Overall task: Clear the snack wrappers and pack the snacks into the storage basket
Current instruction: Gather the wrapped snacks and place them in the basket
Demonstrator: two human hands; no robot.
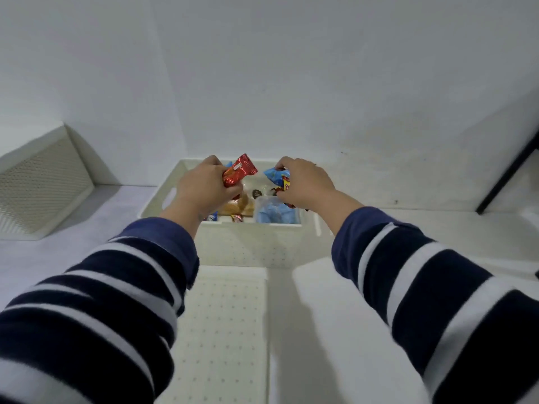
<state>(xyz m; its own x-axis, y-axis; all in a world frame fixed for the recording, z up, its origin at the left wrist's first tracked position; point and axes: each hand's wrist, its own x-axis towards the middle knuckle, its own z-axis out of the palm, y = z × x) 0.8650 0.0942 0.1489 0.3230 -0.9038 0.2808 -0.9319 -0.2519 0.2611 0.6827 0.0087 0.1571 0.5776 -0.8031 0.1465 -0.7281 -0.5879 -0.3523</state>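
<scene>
1. The left hand [204,186] is closed around a shiny red snack packet [237,174]. It holds the packet up over the left part of the cream plastic storage basket [250,246].
2. The right hand [306,182] is closed on a small bunch of snack packets. The one that shows best is a light blue crinkly snack packet [274,174]. A bit of red and yellow wrapper [286,185] peeks out under the fingers. This hand is over the right part of the basket.
3. Both arms wear dark blue sleeves with white stripes [122,290].
4. The basket sits on the white tabletop [87,228], close to the white wall [262,83]. It has little holes in its front side and a handle slot on its left side.
5. Inside the basket there is a see-through bag of tan bread or cake [236,208] in the middle, and a pale blue see-through bag [277,212] at the right. Some small dark sweets lie behind them. Small bright packets [237,218] lie along the front edge, but they are too small to tell what they are.
6. A flat cream panel with dots [224,330] lies on the tabletop in front of the basket, between the two arms.
7. Another cream basket with tiny holes [43,182] leans tilted at the far left, well apart from the hands.
</scene>
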